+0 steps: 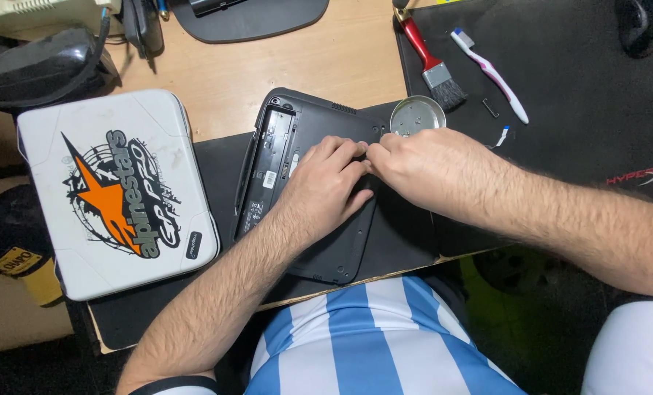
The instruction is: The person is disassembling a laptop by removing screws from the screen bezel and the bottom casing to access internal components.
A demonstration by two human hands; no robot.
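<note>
Head view looks down on a wooden worktop (319, 66) with a black mat (582, 95) at the right side of the frame. Near the centre lies a small black laptop (304, 139), turned upside down, with a long open compartment along its left edge. The left hand (325, 186) rests flat on the laptop's underside, its fingers stretched toward the upper right and grasping nothing. The right hand (425, 170) comes from the right side and meets the left fingertips at the middle of the frame; its fingers are curled together as if pinching something small, but I cannot tell what, because the fingers hide it.

Just above the right hand stands a small round metal dish (416, 115), touching the upper right corner of the laptop. Further up on the mat lie a paintbrush with red handle (430, 62) and a white and pink toothbrush (491, 72), near each other but apart. At the left of the frame lies a white hard case (114, 194) with an orange and black graphic on its lid. At the bottom edge a blue and white striped shirt (363, 340) is seen.
</note>
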